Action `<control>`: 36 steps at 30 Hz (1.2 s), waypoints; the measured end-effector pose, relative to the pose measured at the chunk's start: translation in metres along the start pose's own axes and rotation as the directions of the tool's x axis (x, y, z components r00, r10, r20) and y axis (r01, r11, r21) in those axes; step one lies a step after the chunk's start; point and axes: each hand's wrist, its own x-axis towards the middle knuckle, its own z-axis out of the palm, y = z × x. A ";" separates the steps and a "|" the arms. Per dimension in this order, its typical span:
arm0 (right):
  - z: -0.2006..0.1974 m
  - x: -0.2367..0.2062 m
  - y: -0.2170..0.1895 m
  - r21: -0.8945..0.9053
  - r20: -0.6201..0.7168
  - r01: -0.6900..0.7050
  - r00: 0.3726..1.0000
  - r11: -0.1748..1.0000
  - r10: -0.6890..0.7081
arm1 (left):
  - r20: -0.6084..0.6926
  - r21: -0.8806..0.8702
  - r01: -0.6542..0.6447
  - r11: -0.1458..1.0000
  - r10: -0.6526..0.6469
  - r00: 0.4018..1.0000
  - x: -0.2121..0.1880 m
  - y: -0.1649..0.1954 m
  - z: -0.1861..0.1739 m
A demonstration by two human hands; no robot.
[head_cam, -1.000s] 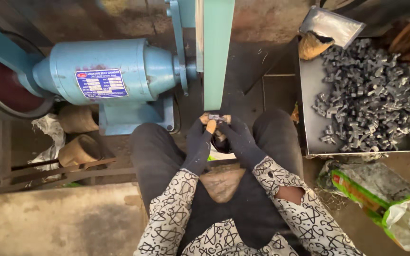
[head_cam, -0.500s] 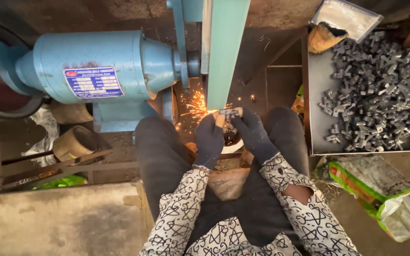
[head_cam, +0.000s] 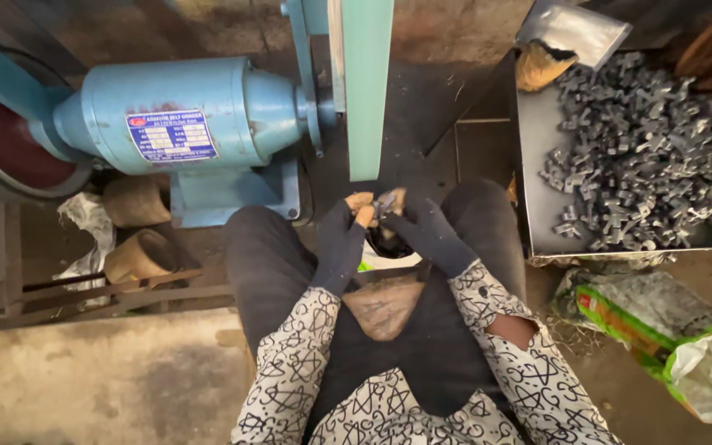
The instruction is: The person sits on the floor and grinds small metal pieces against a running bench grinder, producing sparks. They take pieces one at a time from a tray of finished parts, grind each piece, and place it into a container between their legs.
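Sitting close below: patterned sleeves and dark trousered knees, with a grey concrete slab (head_cam: 117,379) at lower left. Between the knees, left hand (head_cam: 341,239) and right hand (head_cam: 423,233), both in dark gloves, pinched together on a small metal piece (head_cam: 386,202); fingers closed around it from both sides. Held just under the lower end of a pale green grinding belt (head_cam: 368,91), apart from it by a narrow gap. Just left of the belt, a blue motor housing (head_cam: 183,111) bearing a label plate. Off to the right, a metal tray (head_cam: 537,165) heaped with grey metal parts (head_cam: 636,156); nearer, below it, a green and white sack (head_cam: 661,338) lying on the floor.
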 end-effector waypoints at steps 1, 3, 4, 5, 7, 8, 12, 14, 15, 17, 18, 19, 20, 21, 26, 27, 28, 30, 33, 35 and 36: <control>0.002 0.001 0.000 0.043 0.058 -0.118 0.992 0.992 0.116 | 0.006 0.015 -0.033 0.999 0.033 0.999 0.000 0.001 0.000; 0.006 0.006 -0.001 0.083 0.045 -0.130 0.991 0.988 0.127 | -0.030 -0.022 -0.039 0.999 0.039 0.999 0.001 0.003 0.000; 0.007 0.010 -0.001 0.105 0.039 -0.142 0.990 0.984 0.138 | -0.048 -0.041 -0.037 0.998 0.035 0.998 0.002 0.004 0.001; 0.007 0.014 -0.001 0.078 0.026 -0.114 0.993 0.990 0.112 | -0.071 0.057 -0.039 0.998 0.042 0.997 0.003 0.005 0.002; 0.006 0.024 -0.001 0.024 0.005 -0.058 0.998 0.998 0.058 | -0.114 0.249 -0.032 0.968 0.062 0.992 0.007 0.006 0.004; 0.006 0.029 0.000 0.046 0.014 -0.064 0.998 0.997 0.064 | -0.114 0.128 -0.004 0.992 0.019 0.993 0.009 0.005 0.007; 0.009 0.045 0.006 -0.003 -0.025 -0.032 0.999 0.999 0.032 | -0.187 0.087 0.017 0.996 -0.001 0.982 0.017 -0.001 0.018; 0.013 0.047 0.012 -0.006 -0.047 -0.077 0.996 0.997 0.077 | -0.217 0.309 -0.072 0.948 0.144 0.966 0.018 -0.004 0.017; 0.013 0.045 0.015 0.035 -0.039 -0.155 0.987 0.987 0.156 | -0.194 0.418 -0.139 0.898 0.238 0.952 0.018 -0.005 0.016; 0.013 0.042 0.019 0.126 -0.023 -0.206 0.977 0.971 0.210 | -0.138 0.446 -0.147 0.883 0.230 0.963 0.018 -0.004 0.011; 0.011 0.040 0.020 0.179 -0.013 -0.184 0.982 0.966 0.189 | -0.111 0.375 -0.077 0.924 0.128 0.986 0.017 -0.004 0.010; 0.008 0.038 0.020 0.237 0.000 -0.171 0.984 0.956 0.176 | -0.077 0.308 0.008 0.951 0.017 0.997 0.017 -0.003 0.010; 0.006 0.038 0.020 0.273 -0.011 -0.162 0.985 0.948 0.171 | -0.081 0.217 0.028 0.976 -0.011 0.997 0.016 -0.003 0.010; 0.003 0.038 0.019 0.302 -0.031 -0.137 0.988 0.943 0.153 | -0.077 0.120 0.033 0.992 -0.024 0.997 0.016 -0.004 0.012; 0.009 0.046 0.007 0.157 -0.173 -0.050 0.982 0.986 0.077 | -0.179 0.104 -0.068 0.992 0.086 0.980 0.022 -0.018 0.027; 0.011 0.045 0.005 0.089 -0.192 -0.054 0.979 0.995 0.071 | -0.172 0.218 -0.072 0.973 0.111 0.979 0.022 -0.022 0.027; 0.011 0.042 0.003 0.022 -0.211 -0.072 0.975 0.997 0.075 | -0.156 0.328 -0.065 0.942 0.122 0.980 0.019 -0.025 0.025; 0.001 0.032 0.001 0.335 -0.022 -0.097 0.994 0.937 0.110 | -0.167 0.110 -0.024 0.994 0.042 0.985 0.018 -0.028 0.020; -0.053 0.013 0.001 -0.285 -0.072 0.148 0.982 0.947 -0.175 | 0.163 0.208 -0.091 0.974 0.057 0.985 0.016 -0.024 0.012; -0.102 0.005 0.007 -0.632 -0.202 0.031 0.958 0.774 -0.203 | 0.349 0.433 -0.129 0.892 -0.034 0.937 0.010 -0.018 0.011; -0.126 0.004 0.012 -0.608 -0.353 -0.144 0.930 0.781 -0.104 | 0.373 0.554 -0.114 0.825 -0.124 0.920 0.005 -0.015 0.012</control>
